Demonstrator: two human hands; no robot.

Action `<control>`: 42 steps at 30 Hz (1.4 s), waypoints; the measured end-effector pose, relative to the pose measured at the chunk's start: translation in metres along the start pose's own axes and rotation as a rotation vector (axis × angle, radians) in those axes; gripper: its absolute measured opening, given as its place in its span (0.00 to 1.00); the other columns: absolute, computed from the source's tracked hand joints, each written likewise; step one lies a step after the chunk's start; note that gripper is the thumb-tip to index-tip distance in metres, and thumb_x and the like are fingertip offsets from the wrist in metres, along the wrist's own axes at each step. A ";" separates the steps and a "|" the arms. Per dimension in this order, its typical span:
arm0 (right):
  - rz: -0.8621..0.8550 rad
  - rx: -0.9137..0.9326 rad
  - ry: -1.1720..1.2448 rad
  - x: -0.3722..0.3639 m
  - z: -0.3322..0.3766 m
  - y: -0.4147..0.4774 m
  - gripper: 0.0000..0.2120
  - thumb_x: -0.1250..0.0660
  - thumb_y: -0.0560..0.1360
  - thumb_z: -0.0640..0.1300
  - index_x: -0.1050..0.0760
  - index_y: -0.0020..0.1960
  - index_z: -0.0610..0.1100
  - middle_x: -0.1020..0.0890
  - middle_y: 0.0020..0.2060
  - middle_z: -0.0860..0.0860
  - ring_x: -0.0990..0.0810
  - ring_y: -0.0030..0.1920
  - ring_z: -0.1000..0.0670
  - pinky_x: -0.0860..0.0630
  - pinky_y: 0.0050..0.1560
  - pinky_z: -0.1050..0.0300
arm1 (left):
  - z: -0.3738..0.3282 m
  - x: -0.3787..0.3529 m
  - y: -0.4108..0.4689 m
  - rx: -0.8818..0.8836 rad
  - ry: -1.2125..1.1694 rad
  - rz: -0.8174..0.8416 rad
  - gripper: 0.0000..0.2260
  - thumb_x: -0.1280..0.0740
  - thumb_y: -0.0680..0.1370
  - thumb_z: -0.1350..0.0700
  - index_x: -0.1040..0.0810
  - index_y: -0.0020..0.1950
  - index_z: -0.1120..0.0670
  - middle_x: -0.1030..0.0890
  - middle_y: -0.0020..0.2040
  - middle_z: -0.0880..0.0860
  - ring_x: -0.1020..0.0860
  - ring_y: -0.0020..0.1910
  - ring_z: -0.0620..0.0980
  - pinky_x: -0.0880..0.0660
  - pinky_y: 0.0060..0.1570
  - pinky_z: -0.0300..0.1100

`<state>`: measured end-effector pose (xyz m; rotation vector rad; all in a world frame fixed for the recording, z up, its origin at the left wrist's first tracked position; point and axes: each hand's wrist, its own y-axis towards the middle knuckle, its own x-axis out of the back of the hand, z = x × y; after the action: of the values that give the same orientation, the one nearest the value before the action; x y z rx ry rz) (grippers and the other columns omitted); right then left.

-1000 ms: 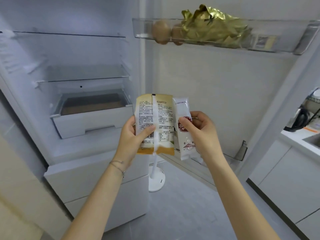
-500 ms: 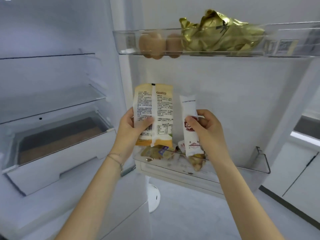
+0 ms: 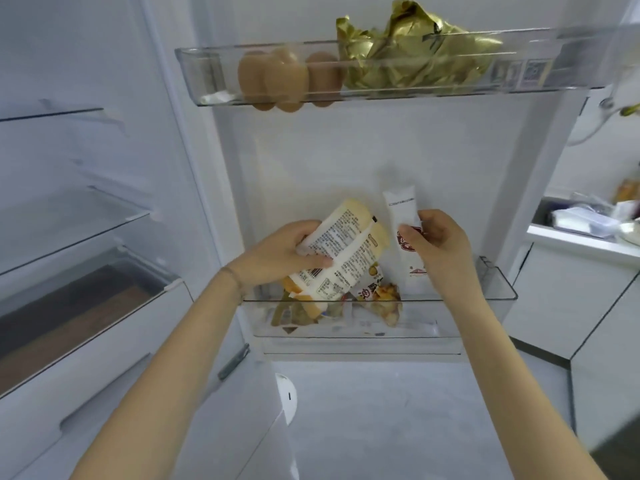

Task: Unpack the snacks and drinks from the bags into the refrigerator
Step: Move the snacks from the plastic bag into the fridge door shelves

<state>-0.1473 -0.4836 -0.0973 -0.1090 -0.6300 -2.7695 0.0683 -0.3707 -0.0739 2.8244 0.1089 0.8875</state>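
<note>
Head view: left hand (image 3: 280,251) grips the yellow packet (image 3: 346,251), right hand (image 3: 440,240) pinches the white sachet (image 3: 403,209) mid-length over the door bin (image 3: 485,299); both likely light, soft, crinkly.

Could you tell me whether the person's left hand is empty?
No, the left hand grips a yellow snack packet at the lower door bin.
</note>
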 end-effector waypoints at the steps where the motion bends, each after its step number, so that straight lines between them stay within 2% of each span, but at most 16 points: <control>1: 0.002 0.003 -0.009 0.002 -0.001 0.000 0.04 0.32 0.76 0.42 0.23 0.50 0.45 0.17 0.40 0.55 0.19 0.40 0.58 0.24 0.41 0.65 | 0.001 0.001 0.004 0.013 0.037 0.055 0.12 0.29 0.76 0.59 0.23 0.59 0.54 0.18 0.56 0.48 0.18 0.52 0.43 0.20 0.46 0.41; 4: 0.027 0.011 -0.022 0.009 0.001 -0.001 0.04 0.32 0.76 0.40 0.23 0.50 0.43 0.18 0.39 0.54 0.20 0.38 0.60 0.27 0.39 0.69 | 0.006 0.003 0.015 0.077 0.112 0.195 0.13 0.28 0.76 0.56 0.23 0.59 0.55 0.17 0.55 0.48 0.18 0.52 0.46 0.19 0.48 0.45; 7: 0.040 0.002 -0.013 0.015 0.002 -0.002 0.05 0.32 0.76 0.39 0.23 0.47 0.48 0.20 0.36 0.57 0.22 0.35 0.63 0.29 0.36 0.72 | 0.011 0.001 0.023 0.115 0.160 0.267 0.13 0.27 0.75 0.54 0.22 0.58 0.54 0.17 0.54 0.49 0.18 0.50 0.46 0.19 0.48 0.46; 10: 0.059 -0.004 -0.004 0.015 0.002 -0.003 0.08 0.31 0.76 0.38 0.25 0.44 0.51 0.20 0.35 0.58 0.22 0.34 0.63 0.30 0.34 0.73 | 0.014 -0.006 0.025 0.114 0.187 0.212 0.13 0.26 0.74 0.53 0.23 0.56 0.53 0.18 0.53 0.50 0.18 0.49 0.47 0.20 0.48 0.45; 12: 0.092 -0.025 -0.015 0.014 -0.001 -0.002 0.06 0.31 0.76 0.39 0.24 0.45 0.50 0.19 0.36 0.58 0.21 0.35 0.62 0.29 0.34 0.72 | 0.015 -0.010 0.023 0.070 0.253 0.131 0.13 0.25 0.73 0.52 0.24 0.54 0.48 0.19 0.53 0.45 0.20 0.50 0.42 0.22 0.47 0.39; 15: 0.153 -0.043 -0.050 0.014 -0.004 0.000 0.03 0.32 0.76 0.40 0.22 0.49 0.46 0.17 0.39 0.56 0.20 0.37 0.59 0.27 0.38 0.67 | 0.018 -0.012 0.019 0.018 0.358 0.067 0.15 0.26 0.73 0.51 0.26 0.56 0.42 0.21 0.52 0.39 0.22 0.48 0.36 0.25 0.46 0.34; 19: 0.259 -0.064 -0.151 0.014 -0.005 0.004 0.07 0.34 0.77 0.40 0.21 0.52 0.49 0.17 0.45 0.51 0.18 0.41 0.54 0.24 0.45 0.59 | 0.024 -0.007 0.016 0.074 0.397 0.192 0.15 0.29 0.76 0.54 0.24 0.62 0.46 0.21 0.55 0.40 0.23 0.51 0.37 0.28 0.46 0.28; 22: 0.358 -0.081 -0.220 0.014 -0.005 0.007 0.08 0.34 0.77 0.40 0.20 0.52 0.51 0.17 0.46 0.51 0.18 0.46 0.51 0.24 0.47 0.58 | 0.029 -0.005 0.016 0.123 0.454 0.218 0.17 0.30 0.77 0.54 0.24 0.66 0.46 0.22 0.58 0.40 0.25 0.56 0.40 0.29 0.55 0.33; 25: 0.464 -0.061 -0.324 0.013 -0.005 0.008 0.10 0.33 0.76 0.41 0.21 0.54 0.54 0.17 0.48 0.53 0.20 0.49 0.55 0.25 0.50 0.60 | 0.032 -0.008 0.016 0.157 0.453 0.213 0.20 0.30 0.76 0.54 0.26 0.68 0.47 0.23 0.61 0.42 0.26 0.59 0.41 0.30 0.60 0.37; 27: 0.516 -0.057 -0.357 0.012 -0.004 0.007 0.11 0.30 0.75 0.41 0.22 0.54 0.54 0.17 0.47 0.55 0.20 0.47 0.56 0.26 0.45 0.69 | 0.032 -0.010 0.012 0.146 0.474 0.143 0.21 0.29 0.76 0.53 0.27 0.69 0.47 0.23 0.62 0.42 0.26 0.59 0.42 0.30 0.60 0.38; 29: 0.548 -0.079 -0.359 0.010 -0.003 0.005 0.09 0.28 0.72 0.42 0.23 0.51 0.50 0.17 0.43 0.55 0.19 0.43 0.55 0.30 0.38 0.74 | 0.029 -0.012 0.003 0.102 0.497 -0.011 0.21 0.31 0.77 0.50 0.28 0.69 0.46 0.24 0.61 0.43 0.27 0.60 0.42 0.30 0.60 0.39; 32: 0.639 -0.097 -0.428 0.005 -0.001 0.004 0.08 0.25 0.69 0.42 0.22 0.46 0.48 0.15 0.39 0.54 0.17 0.42 0.53 0.27 0.40 0.67 | 0.020 -0.018 -0.013 0.001 0.587 -0.226 0.21 0.35 0.78 0.43 0.29 0.70 0.46 0.24 0.61 0.45 0.27 0.60 0.45 0.30 0.61 0.44; 34: 0.696 -0.094 -0.460 -0.003 -0.001 0.002 0.07 0.24 0.68 0.42 0.20 0.43 0.48 0.16 0.38 0.54 0.18 0.38 0.57 0.24 0.40 0.62 | 0.017 -0.023 -0.022 -0.013 0.694 -0.319 0.26 0.40 0.75 0.35 0.28 0.69 0.46 0.23 0.62 0.46 0.27 0.61 0.48 0.31 0.62 0.46; 37: 0.728 -0.059 -0.543 -0.014 -0.002 0.001 0.03 0.25 0.68 0.40 0.18 0.42 0.46 0.19 0.38 0.56 0.23 0.32 0.64 0.27 0.36 0.70 | 0.019 -0.033 -0.030 0.022 0.803 -0.386 0.32 0.48 0.71 0.30 0.26 0.67 0.47 0.22 0.62 0.46 0.27 0.62 0.50 0.35 0.63 0.46; 39: 0.727 -0.071 -0.569 -0.016 -0.003 0.002 0.03 0.26 0.69 0.40 0.17 0.41 0.46 0.19 0.36 0.56 0.24 0.31 0.64 0.27 0.35 0.69 | 0.024 -0.041 -0.035 -0.002 0.828 -0.402 0.30 0.47 0.72 0.32 0.23 0.64 0.49 0.21 0.60 0.48 0.25 0.61 0.52 0.34 0.62 0.48; 42: 0.725 -0.101 -0.574 -0.016 -0.003 0.002 0.03 0.26 0.70 0.41 0.16 0.43 0.46 0.18 0.36 0.56 0.23 0.32 0.64 0.30 0.34 0.74 | 0.034 -0.050 -0.042 -0.059 0.879 -0.449 0.27 0.43 0.74 0.35 0.20 0.60 0.51 0.20 0.58 0.51 0.23 0.59 0.56 0.31 0.62 0.53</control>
<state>-0.1313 -0.4824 -0.1014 -0.9687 -0.4456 -2.0400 0.0462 -0.3402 -0.1371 2.0050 0.7620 1.8485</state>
